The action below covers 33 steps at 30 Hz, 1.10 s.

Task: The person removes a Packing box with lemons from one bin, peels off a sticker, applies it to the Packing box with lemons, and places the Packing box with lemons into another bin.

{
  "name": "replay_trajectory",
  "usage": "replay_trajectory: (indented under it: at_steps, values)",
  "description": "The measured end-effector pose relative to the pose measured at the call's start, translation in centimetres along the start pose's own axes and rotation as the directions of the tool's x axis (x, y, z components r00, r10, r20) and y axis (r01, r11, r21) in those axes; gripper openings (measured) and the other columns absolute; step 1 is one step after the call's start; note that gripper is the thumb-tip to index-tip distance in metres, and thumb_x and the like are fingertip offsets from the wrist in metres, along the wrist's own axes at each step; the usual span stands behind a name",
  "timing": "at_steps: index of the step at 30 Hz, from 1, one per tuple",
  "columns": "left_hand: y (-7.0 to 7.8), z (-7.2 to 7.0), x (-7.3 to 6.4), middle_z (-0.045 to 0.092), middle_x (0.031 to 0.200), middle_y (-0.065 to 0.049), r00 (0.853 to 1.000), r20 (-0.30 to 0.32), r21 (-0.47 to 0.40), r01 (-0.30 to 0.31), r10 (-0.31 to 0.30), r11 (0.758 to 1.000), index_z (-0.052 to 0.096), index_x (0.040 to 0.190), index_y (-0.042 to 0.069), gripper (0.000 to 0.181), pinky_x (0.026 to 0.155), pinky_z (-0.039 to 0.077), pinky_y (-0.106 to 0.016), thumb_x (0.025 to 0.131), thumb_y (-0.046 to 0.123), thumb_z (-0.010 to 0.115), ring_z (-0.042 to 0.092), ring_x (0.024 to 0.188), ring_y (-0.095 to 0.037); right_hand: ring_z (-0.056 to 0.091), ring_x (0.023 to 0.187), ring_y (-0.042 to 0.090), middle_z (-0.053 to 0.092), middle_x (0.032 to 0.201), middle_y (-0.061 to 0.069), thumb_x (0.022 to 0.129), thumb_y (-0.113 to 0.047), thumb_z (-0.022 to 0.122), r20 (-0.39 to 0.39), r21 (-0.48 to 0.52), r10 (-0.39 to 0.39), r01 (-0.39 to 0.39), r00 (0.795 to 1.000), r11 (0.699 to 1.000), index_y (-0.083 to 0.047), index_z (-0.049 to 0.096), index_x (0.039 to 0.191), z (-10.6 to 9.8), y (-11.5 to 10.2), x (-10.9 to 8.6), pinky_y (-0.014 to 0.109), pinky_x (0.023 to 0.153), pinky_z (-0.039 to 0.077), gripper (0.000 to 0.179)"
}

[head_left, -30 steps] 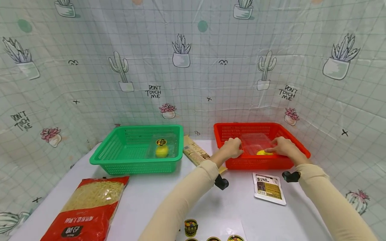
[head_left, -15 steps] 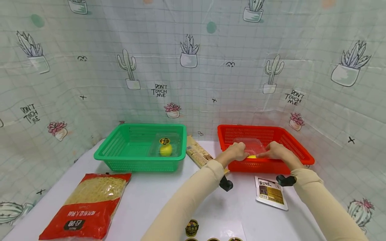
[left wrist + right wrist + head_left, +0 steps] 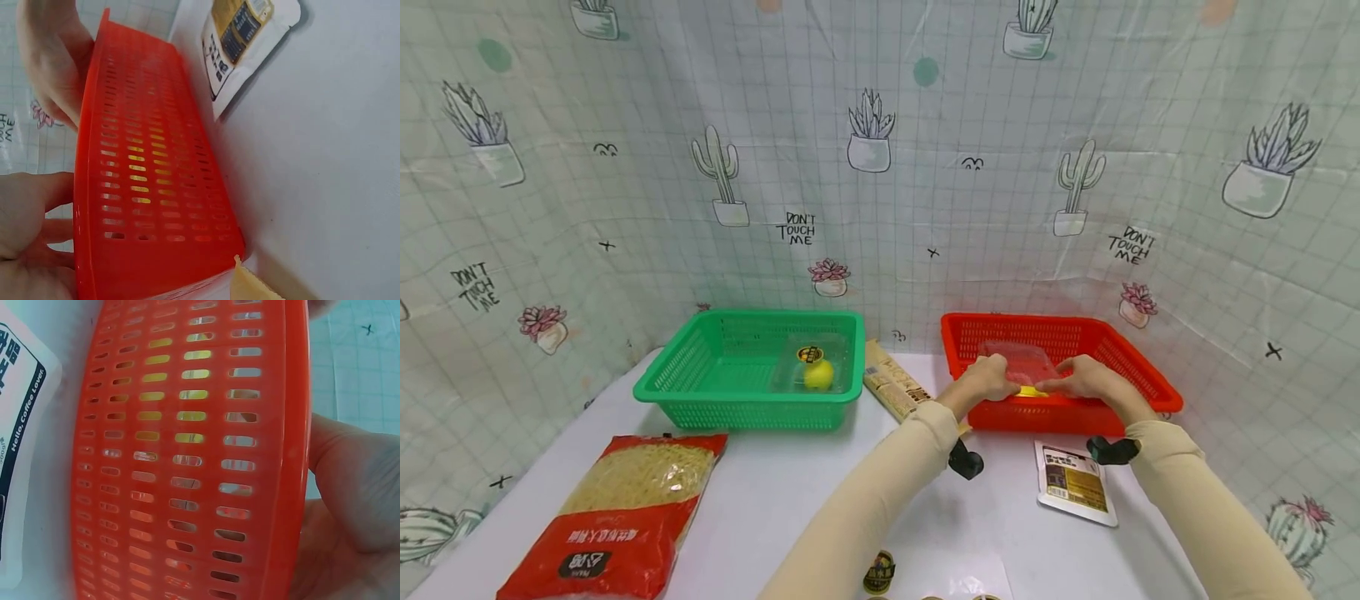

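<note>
The left hand [image 3: 992, 379] and right hand [image 3: 1086, 379] reach over the near rim of the red basket [image 3: 1037, 415], right on the bench [image 3: 760, 517]. Between them, inside it, are a clear box [image 3: 1018, 357] and a yellow item [image 3: 1032, 391]. Fingertips are partly hidden; whether either grip is spread or pinching the box, I cannot tell. A pouch [image 3: 1075, 485] lies on the near side, the green basket [image 3: 752, 412] left.

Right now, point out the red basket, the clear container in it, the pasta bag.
Red basket [image 3: 1045, 417]: head view, front wall.
Clear container [image 3: 1021, 360]: head view, exposed see-through part.
Pasta bag [image 3: 613, 523]: head view, red printed lower section.
</note>
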<state>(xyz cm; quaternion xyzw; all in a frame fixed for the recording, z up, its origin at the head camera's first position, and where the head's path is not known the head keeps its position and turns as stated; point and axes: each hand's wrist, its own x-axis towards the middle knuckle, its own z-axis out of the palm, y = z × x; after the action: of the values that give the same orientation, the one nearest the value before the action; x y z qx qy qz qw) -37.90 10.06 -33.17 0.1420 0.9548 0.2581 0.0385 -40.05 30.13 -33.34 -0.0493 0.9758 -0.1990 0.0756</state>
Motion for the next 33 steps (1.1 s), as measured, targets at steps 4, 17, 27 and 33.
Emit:
replay_trajectory:
  at_steps: [4, 17, 27, 33]
  values:
    - [-0.1, 0.2, 0.0, 0.067, 0.106, -0.003, 1.0, -0.014, -0.009, -0.007, 0.007, 1.0, 0.061, 0.121, 0.01, 0.037, 0.085, 0.053, -0.027, 0.092, 0.032, 0.069, 0.057, 0.093, -0.016, 0.062, 0.082, 0.024, 0.067, 0.095, 0.02, 0.084, -0.054, 0.071, -0.003, 0.055, 0.007, -0.007, 1.0, 0.998, 0.017, 0.042, 0.136, 0.0, 0.3, -0.4, 0.032, 0.072, 0.051, 0.092]
    - [-0.1, -2.0, -0.5, 0.063, 0.133, -0.004, 0.991, -0.134, -0.283, -0.046, 0.008, 0.958, 0.06, 0.134, 0.01, 0.049, 0.088, 0.054, -0.029, 0.092, 0.033, 0.068, 0.06, 0.11, -0.019, 0.07, 0.078, 0.02, 0.064, 0.113, 0.031, 0.085, -0.062, 0.065, -0.067, 0.107, -0.007, 0.014, 0.998, 0.994, 0.015, 0.042, 0.138, -3.1, -0.9, -2.6, 0.037, 0.076, 0.06, 0.096]
    - [-1.9, -4.5, -0.9, 0.067, 0.12, -0.017, 0.995, -0.096, -0.566, -0.056, 0.001, 0.823, 0.059, 0.133, 0.002, 0.046, 0.071, 0.061, -0.034, 0.092, 0.021, 0.07, 0.074, 0.077, -0.022, 0.071, 0.068, 0.018, 0.067, 0.084, 0.011, 0.089, -0.054, 0.065, -0.09, 0.16, -0.05, 0.064, 0.995, 0.985, 0.015, 0.04, 0.138, -5.0, -3.0, -3.5, 0.028, 0.068, 0.059, 0.088]
    - [-3.5, -6.3, -1.7, 0.065, 0.122, -0.021, 0.999, -0.035, -0.673, -0.054, 0.041, 0.737, 0.056, 0.137, 0.001, 0.052, 0.08, 0.06, -0.041, 0.091, 0.02, 0.071, 0.072, 0.092, -0.026, 0.072, 0.068, 0.017, 0.069, 0.086, 0.012, 0.091, -0.049, 0.065, -0.08, 0.238, -0.086, 0.103, 0.993, 0.966, 0.016, 0.039, 0.138, -5.1, -4.6, -3.7, 0.03, 0.068, 0.06, 0.085]
